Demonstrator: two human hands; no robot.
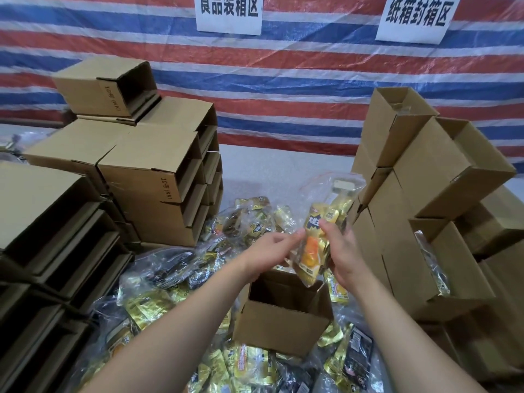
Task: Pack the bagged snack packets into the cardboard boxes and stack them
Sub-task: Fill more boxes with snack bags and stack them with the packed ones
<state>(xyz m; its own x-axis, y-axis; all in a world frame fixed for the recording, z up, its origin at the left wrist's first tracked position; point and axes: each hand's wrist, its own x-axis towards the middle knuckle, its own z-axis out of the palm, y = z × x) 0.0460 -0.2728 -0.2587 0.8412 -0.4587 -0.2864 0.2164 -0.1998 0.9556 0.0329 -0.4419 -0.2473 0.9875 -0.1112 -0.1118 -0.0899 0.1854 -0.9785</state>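
Both hands grip one bag (320, 231) of snack packets: my right hand (344, 251) curls round its right edge with the thumb on the front, and my left hand (269, 249) pinches its left edge at the fingertips. I hold the bag upright just above the open box (280, 316), its lower end at the box mouth.

Tarp (297, 80): red, white and blue stripes, hung across the back.

Signs (229, 12): two white sheets with black characters, fixed to the tarp, one centre, one right (415, 17).

Left stack (136, 171): brown boxes lying on their sides, open ends facing right, several tiers. One box (107, 86) sits on top, apart from the rest. Nearer tiers (42, 251) run along my left arm.

Right stack (419, 211): brown boxes stood mouth up or tilted. One low box (442, 265) shows a clear bag (432, 262) of packets inside it.

Open box: single brown carton, mouth up, flaps open, standing on the loose bags between my forearms. I cannot tell what is inside; the interior is dark.

Loose bags (170, 285): clear plastic bags of gold, yellow and black packets, spread over the table round the open box and beyond it toward the tarp.

Held bag: clear plastic, yellow and gold packets inside, orange print on the front one.
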